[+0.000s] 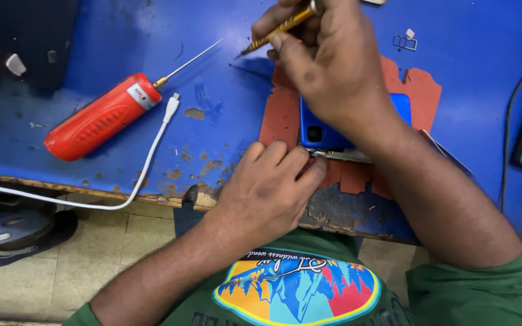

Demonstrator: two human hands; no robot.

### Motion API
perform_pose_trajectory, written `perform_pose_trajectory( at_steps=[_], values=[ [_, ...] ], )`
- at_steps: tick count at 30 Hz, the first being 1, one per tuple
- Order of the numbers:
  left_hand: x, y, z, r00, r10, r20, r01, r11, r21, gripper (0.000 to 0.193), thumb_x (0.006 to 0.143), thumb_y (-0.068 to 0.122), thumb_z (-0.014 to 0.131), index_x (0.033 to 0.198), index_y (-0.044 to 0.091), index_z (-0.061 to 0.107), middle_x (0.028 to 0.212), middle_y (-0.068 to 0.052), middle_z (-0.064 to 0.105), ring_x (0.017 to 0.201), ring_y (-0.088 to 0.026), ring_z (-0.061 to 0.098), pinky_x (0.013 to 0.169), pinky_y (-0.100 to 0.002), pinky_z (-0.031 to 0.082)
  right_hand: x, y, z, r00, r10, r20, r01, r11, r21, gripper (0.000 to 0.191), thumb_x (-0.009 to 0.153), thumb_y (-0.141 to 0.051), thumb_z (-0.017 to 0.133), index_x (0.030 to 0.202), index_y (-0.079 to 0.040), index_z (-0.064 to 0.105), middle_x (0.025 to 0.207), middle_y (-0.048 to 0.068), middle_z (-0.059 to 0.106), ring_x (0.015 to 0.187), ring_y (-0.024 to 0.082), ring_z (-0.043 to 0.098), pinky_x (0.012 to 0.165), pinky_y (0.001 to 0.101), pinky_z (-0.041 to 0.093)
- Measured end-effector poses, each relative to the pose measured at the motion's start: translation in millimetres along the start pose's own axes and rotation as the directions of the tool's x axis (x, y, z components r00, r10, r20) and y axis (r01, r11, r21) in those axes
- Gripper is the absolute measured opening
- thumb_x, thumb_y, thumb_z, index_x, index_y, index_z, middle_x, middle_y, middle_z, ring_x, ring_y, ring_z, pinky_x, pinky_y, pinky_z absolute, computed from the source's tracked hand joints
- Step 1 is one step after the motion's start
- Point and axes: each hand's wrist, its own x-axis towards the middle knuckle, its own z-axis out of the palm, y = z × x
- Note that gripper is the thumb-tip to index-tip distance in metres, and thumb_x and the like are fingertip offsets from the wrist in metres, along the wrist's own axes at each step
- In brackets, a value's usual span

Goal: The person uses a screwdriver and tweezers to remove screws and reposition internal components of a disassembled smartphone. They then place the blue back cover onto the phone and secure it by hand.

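Head view, looking down on a worn blue counter (92,121). At centre, a blue phone (321,130) lies on a torn red mat (282,115), which cushions it and keeps it from sliding on the chipped paint. The left hand (267,187), at lower centre, presses its fingertips against the phone's near edge, where a thin metal strip shows; the fingers are curled and bearing down, apparently to steady the phone, and nothing is enclosed in them. The right hand (327,60), at upper centre, crosses over the phone and pinches a yellow-handled tool (276,31) like a pen, tip pointing toward the left of the frame and raised off the counter; that grip suits fine work. At left, a red tool (101,118) with a long needle tip lies on its side, parked within reach, and a white cable (152,142) runs beside it, its plug free on the counter. A small metal tray (404,42) sits at upper right, well apart from the hands. Dark cables (512,115) hang at the right edge. A sandal (19,232) rests on the tiled floor at lower left.
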Motion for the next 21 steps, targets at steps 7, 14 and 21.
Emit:
perform_pose_trajectory(
  at_steps=[7,14,21],
  values=[
    [-2,-2,-2,0.997,-0.059,-0.042,0.051,0.987,-0.155,0.024,0.087,0.01,0.069,0.109,0.004,0.064,0.093,-0.009,0.056,0.087,-0.027,0.054,0.076,-0.043,0.04,-6,9,5,0.995,-0.103,0.009,0.103,0.995,0.009,0.028,0.1,0.018,0.055,0.118,0.0,0.042,0.114,0.013,0.067,0.1,0.018,0.07,0.077,0.0289,0.06],
    [-4,-4,-8,0.923,-0.358,-0.143,0.229,0.809,-0.541,0.015,0.095,-0.001,0.07,0.107,0.002,0.06,0.098,-0.01,0.063,0.09,-0.025,0.066,0.078,-0.035,0.055,-72,-6,-40,0.979,0.053,-0.198,0.005,0.959,0.284,0.038,0.103,0.013,0.061,0.123,-0.007,0.036,0.111,0.015,0.065,0.106,0.023,0.071,0.102,0.0371,0.063],
    [-4,-5,-7,0.908,-0.404,-0.113,0.269,0.768,-0.582,0.024,0.092,0.004,0.078,0.113,0.004,0.067,0.106,-0.01,0.067,0.092,-0.022,0.068,0.077,-0.032,0.055,-141,13,-32,0.934,0.143,-0.329,0.038,0.871,0.489,0.039,0.104,0.008,0.067,0.126,-0.007,0.038,0.106,0.019,0.066,0.098,0.025,0.072,0.097,0.0433,0.064]
  ],
)
